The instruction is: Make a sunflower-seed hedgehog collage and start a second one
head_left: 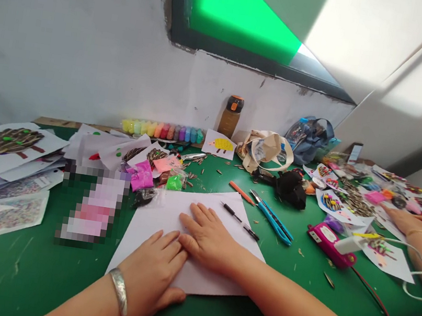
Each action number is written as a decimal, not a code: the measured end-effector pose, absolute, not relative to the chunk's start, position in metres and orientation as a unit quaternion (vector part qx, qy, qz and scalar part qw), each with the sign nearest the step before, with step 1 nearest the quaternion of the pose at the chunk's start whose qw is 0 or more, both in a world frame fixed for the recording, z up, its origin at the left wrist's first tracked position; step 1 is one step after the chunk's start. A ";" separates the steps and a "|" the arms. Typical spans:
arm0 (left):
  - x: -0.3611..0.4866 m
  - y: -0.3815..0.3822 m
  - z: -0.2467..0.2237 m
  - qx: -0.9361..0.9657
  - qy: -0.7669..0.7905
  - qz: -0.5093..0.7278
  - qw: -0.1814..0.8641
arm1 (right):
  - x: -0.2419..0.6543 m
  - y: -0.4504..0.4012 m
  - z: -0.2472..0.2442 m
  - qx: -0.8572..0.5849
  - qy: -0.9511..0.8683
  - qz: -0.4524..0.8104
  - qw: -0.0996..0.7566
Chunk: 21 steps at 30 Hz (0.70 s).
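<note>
A sheet of white paper (216, 283), perhaps with more sheets under it, lies on the green table in front of me. My left hand (152, 271), a silver bangle on its wrist, rests flat on the near left part of the paper. Palm down on the middle of the sheet, my right hand (207, 236) has its fingers spread, its thumb against my left fingers. A black pen (232, 212) lies on the paper past my right hand. To the right are a blue utility knife (271, 217) and an orange stick-like tool (242, 193).
Hedgehog pictures (10, 144) are stacked at left by a bead packet (0, 213). Clay bags (141, 174) lie behind the paper. A bottle (230, 116) stands by the wall. At right are a pink power strip (330, 244), cables and another person's hand (401, 222).
</note>
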<state>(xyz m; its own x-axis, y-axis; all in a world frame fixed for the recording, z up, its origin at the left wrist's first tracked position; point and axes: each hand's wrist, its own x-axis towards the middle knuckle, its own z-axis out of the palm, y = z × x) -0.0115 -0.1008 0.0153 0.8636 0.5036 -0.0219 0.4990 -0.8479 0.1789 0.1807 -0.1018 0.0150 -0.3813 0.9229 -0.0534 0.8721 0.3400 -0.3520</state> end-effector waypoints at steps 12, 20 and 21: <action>-0.012 -0.099 0.008 0.965 0.250 0.045 0.072 | 0.184 -0.079 0.017 -0.532 -0.826 0.127 0.137; -0.013 -0.093 0.012 0.964 0.245 0.043 0.092 | 0.155 0.007 0.023 -0.617 -0.740 0.136 0.230; -0.013 -0.092 0.013 0.963 0.246 0.041 0.097 | 0.149 0.014 0.022 -0.620 -0.739 0.134 0.229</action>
